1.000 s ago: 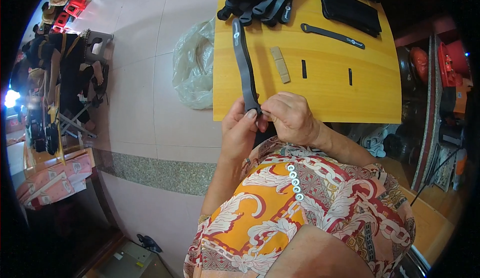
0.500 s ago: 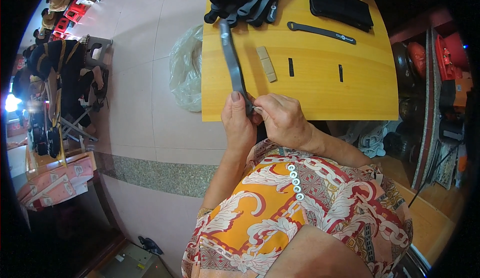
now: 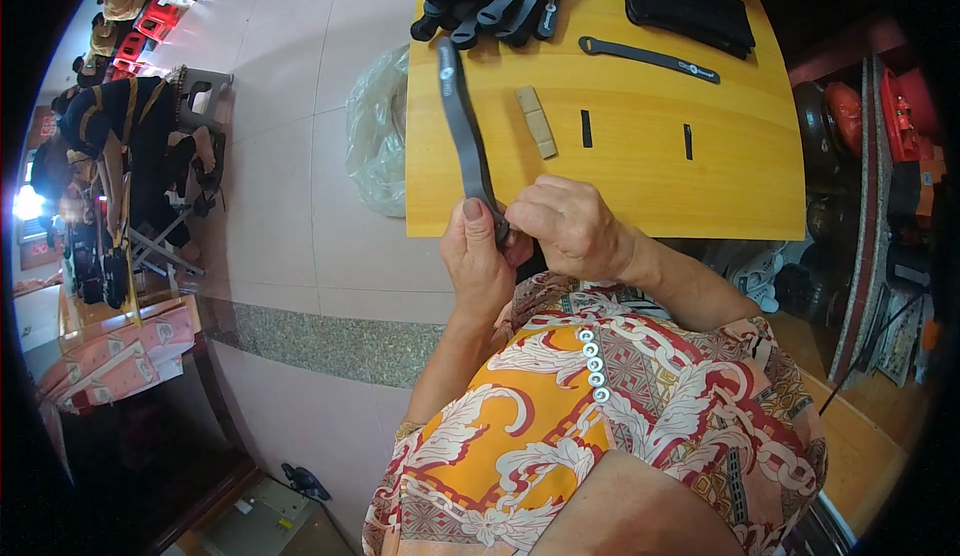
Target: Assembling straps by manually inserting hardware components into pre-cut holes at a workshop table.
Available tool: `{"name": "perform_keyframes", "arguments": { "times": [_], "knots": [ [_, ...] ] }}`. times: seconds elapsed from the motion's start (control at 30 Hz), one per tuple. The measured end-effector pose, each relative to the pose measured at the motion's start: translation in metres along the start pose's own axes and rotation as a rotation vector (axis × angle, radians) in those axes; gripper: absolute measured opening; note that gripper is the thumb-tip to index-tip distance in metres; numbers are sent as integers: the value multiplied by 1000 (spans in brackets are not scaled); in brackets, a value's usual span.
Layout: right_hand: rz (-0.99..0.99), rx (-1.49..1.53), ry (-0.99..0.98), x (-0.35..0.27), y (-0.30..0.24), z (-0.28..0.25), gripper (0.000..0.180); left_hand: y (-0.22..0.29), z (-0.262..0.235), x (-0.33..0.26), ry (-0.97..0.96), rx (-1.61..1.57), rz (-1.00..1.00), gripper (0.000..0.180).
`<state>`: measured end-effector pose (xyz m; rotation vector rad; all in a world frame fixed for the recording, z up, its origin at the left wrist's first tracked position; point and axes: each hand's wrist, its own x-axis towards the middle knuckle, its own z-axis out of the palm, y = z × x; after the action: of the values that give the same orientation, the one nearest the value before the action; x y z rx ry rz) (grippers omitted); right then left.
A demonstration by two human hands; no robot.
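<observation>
My left hand (image 3: 480, 268) is closed around the lower end of a dark grey strap (image 3: 461, 131), its thumb pressed on top. The rest of the strap stands up and away over the table's near left part. At that lower end, my right hand (image 3: 572, 228) pinches with curled fingers; what lies between them is hidden. A similar strap with a looped end (image 3: 650, 59) lies flat farther off. Nearer are a tan segmented strip (image 3: 536, 123), a short black strip (image 3: 587, 129) and another short black strip (image 3: 688, 142).
A pile of dark straps (image 3: 500, 4) lies at the far left of the yellow table (image 3: 730, 196), a black pouch (image 3: 688, 10) at the far right. A clear plastic bag (image 3: 378, 141) hangs by the left edge. Another person (image 3: 130, 121) sits at left. Shelves (image 3: 868, 216) stand at right.
The right hand's fingers have shifted slightly at the strap's lower end, and the strap's upper part has tilted a little left. Elsewhere, the table's things lie as before, with a slight shift of view.
</observation>
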<state>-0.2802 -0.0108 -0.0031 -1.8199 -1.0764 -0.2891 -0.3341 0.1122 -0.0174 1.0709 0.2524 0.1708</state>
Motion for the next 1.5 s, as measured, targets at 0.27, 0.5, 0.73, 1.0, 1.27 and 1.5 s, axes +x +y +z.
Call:
{"name": "perform_keyframes", "arguments": {
  "times": [0.27, 0.5, 0.73, 1.0, 1.27, 1.5],
  "knots": [
    [36, -152, 104, -7, -9, 14, 22, 5, 3, -1, 15, -117, -142, 31],
    [-105, -133, -23, -1, -17, -1, 31, 20, -3, -1, 32, -403, -291, 34],
    [-112, -90, -206, 7, -34, -4, 28, 28, -9, -1, 21, -417, -279, 39],
    [550, 541, -116, -3, -30, 4, 14, 14, 3, 1, 134, -351, -199, 40],
    [810, 680, -185, 3, -28, -13, 14, 9, -23, -11, -199, 11, -98, 53],
    [841, 809, -155, 9, -28, -13, 15, 8, -35, -15, -270, 732, 333, 50]
  ]
}}
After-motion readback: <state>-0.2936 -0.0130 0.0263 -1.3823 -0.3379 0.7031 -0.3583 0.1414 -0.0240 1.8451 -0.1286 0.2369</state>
